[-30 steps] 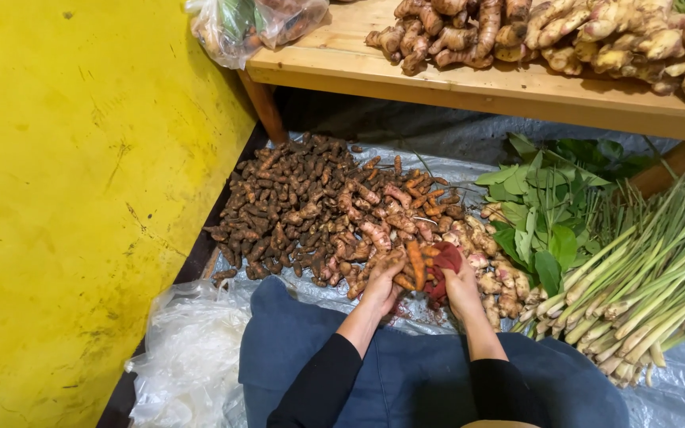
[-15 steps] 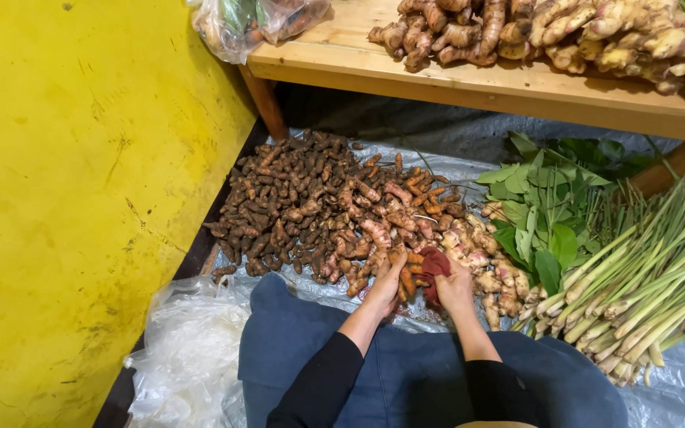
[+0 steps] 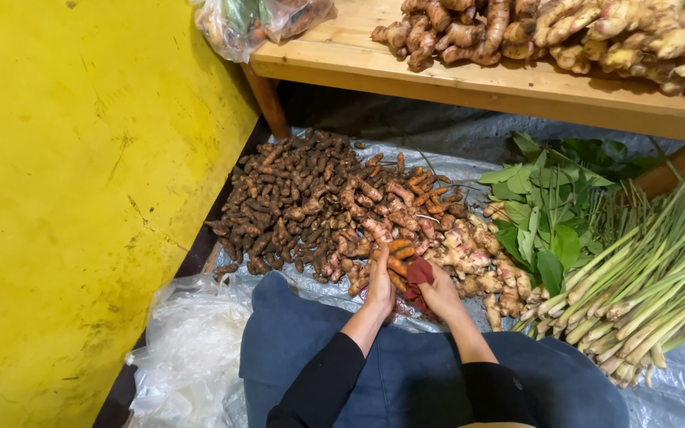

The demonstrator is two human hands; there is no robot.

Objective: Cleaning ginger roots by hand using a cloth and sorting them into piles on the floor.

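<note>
Grey plastic sheeting (image 3: 453, 170) covers the floor of a cramped corner, and a scuffed yellow wall (image 3: 81, 198) fills the whole left side. At the foot of that wall lies a crumpled clear plastic bag (image 3: 188, 357), just beside the person's blue-clad lap (image 3: 406, 380). Above it, a bag of produce (image 3: 259, 20) sits on the left end of a wooden bench (image 3: 469, 75), whose top carries a row of pale ginger roots (image 3: 564, 32).

Under and in front of the bench spreads a broad heap of dark brown turmeric roots (image 3: 303, 206), turning orange and cleaner toward its near right edge. The left hand (image 3: 380, 289), in a black sleeve, reaches into that near edge with its fingers curled around an orange root (image 3: 396, 265); how firmly they close on it cannot be made out. Just to its right, almost touching, the right hand (image 3: 441, 293) is clenched on a dark red cloth (image 3: 419, 273), which bunches between the two hands against the orange pieces.

Right of the hands lies a small pile of paler, knobbly roots (image 3: 485, 261), touching the turmeric heap. Further right sits a bunch of broad green leaves (image 3: 549, 206), and at the far right a thick bundle of lemongrass stalks (image 3: 644, 285) fans out with its cut ends pointing toward the person.
</note>
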